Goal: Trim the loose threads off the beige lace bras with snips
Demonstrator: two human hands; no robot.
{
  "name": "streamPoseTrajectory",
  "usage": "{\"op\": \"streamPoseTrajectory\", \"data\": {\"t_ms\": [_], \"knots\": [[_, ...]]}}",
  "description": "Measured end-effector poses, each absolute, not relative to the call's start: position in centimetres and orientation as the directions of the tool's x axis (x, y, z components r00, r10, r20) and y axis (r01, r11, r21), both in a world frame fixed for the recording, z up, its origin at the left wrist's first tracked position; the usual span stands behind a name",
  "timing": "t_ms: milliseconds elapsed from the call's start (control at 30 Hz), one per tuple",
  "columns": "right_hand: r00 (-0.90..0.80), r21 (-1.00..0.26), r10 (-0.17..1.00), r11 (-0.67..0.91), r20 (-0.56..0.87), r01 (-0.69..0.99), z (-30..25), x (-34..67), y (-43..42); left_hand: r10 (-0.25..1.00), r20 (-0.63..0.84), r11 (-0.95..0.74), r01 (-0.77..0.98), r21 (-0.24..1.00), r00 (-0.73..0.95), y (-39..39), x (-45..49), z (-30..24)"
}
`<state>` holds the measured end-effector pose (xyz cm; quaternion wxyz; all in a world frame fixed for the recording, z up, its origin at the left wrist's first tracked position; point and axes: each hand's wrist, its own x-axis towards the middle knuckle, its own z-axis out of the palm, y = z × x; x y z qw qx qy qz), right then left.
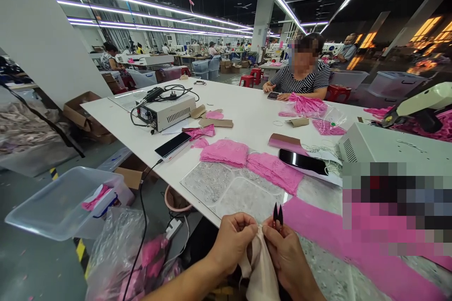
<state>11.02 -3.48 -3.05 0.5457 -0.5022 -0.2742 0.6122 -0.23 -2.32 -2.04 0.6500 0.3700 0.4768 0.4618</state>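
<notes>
My left hand (236, 240) pinches the top edge of a cream fabric piece (262, 275) between thumb and fingertips. Close beside it, my right hand (290, 254) grips the same edge and also holds a pair of thread snips (278, 216), dark blades pointing up. The fabric hangs down below both hands at the table's front edge, its lower part out of frame. Beyond the hands lie two stacks of pink lace pieces, a left stack (224, 153) and a right stack (275, 170). A long pink fabric strip (339, 237) stretches away to the right.
On the white table (243, 99) are a grey power unit (176, 112), a phone on a power bank (173, 145) and a black phone (302, 162). A machine (395, 150) stands at right. Across sits a person in a striped shirt (310, 80). A clear plastic bin (67, 202) is at left.
</notes>
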Motion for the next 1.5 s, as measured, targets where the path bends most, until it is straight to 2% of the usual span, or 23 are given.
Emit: {"op": "streamPoseTrajectory", "data": {"t_ms": [100,267,333,533,633,700,767,867,933,967,1033,1100,1200,1267,1300,1367,1433,1500], "knots": [[0.065,-0.914,0.958,-0.244,-0.279,-0.325,-3.2,11.7,-3.5,0.976,-0.181,0.199,-0.153,0.968,0.123,-2.4,-0.6,-2.1],[-0.002,-0.986,0.986,-0.166,-0.166,-0.018,-3.0,12.9,-3.5,0.996,-0.017,0.015,0.018,1.000,0.088,-2.7,-1.1,-2.9],[0.005,-0.987,0.987,-0.158,-0.158,0.037,-2.8,13.0,-3.5,0.996,0.024,-0.031,0.080,0.996,0.089,-3.0,-1.2,-3.0],[0.000,-0.977,0.986,-0.167,-0.168,-0.130,-3.4,12.6,-3.6,0.984,0.147,-0.167,0.239,0.957,0.097,-3.5,-1.3,-2.6],[-0.071,-0.971,0.985,-0.166,-0.156,-0.170,-3.5,12.7,-3.6,0.986,0.073,-0.098,0.169,0.981,0.148,-3.3,-2.0,-2.2],[-0.129,-0.979,0.984,-0.143,-0.124,-0.146,-3.1,12.9,-3.6,0.965,-0.053,0.027,0.105,0.994,0.256,-2.8,-2.7,-1.8],[-0.181,-0.993,0.982,-0.075,-0.057,-0.089,-2.5,13.2,-3.6,0.928,-0.112,0.070,0.129,0.989,0.356,-2.3,-3.5,-1.2],[-0.205,-0.997,0.976,0.075,0.077,-0.018,-1.3,13.3,-3.3,0.890,0.058,-0.196,0.264,0.944,0.453,-1.7,-4.5,-0.1],[-0.230,-0.982,0.958,0.187,0.173,0.039,-0.5,13.2,-3.0,0.811,0.184,-0.374,0.250,0.893,0.555,-1.5,-4.7,0.5],[-0.256,-0.966,0.941,0.247,0.221,0.072,0.0,13.1,-2.8,0.773,0.208,-0.404,0.213,0.890,0.600,-1.5,-4.7,0.6],[-0.326,-0.927,0.896,0.356,0.301,0.123,0.8,12.9,-2.4,0.731,0.161,-0.325,0.130,0.937,0.663,-1.5,-4.9,0.7],[-0.347,-0.897,0.865,0.426,0.363,0.122,1.4,12.6,-2.0,0.700,0.042,-0.130,0.070,0.989,0.713,-1.5,-5.2,0.5],[-0.317,-0.872,0.837,0.487,0.446,0.059,1.9,12.3,-1.6,0.621,-0.078,0.122,0.002,0.992,0.780,-1.6,-6.1,0.3],[-0.296,-0.852,0.814,0.524,0.500,0.004,2.1,12.1,-1.4,0.565,-0.090,0.160,-0.003,0.987,0.820,-1.7,-6.5,0.5],[-0.287,-0.839,0.800,0.544,0.527,-0.025,2.2,12.1,-1.3,0.569,-0.060,0.103,0.001,0.995,0.820,-1.8,-6.6,0.7],[-0.268,-0.806,0.767,0.587,0.583,-0.072,2.7,11.9,-1.2,0.669,0.096,-0.163,0.019,0.987,0.737,-1.9,-6.6,1.2],[-0.262,-0.765,0.725,0.637,0.637,-0.096,3.4,11.6,-1.1,0.733,0.267,-0.409,0.093,0.908,0.626,-1.8,-6.6,1.5],[-0.277,-0.722,0.677,0.683,0.681,-0.106,4.4,11.4,-1.1,0.721,0.303,-0.498,0.162,0.852,0.623,-1.8,-6.8,1.5]]}}
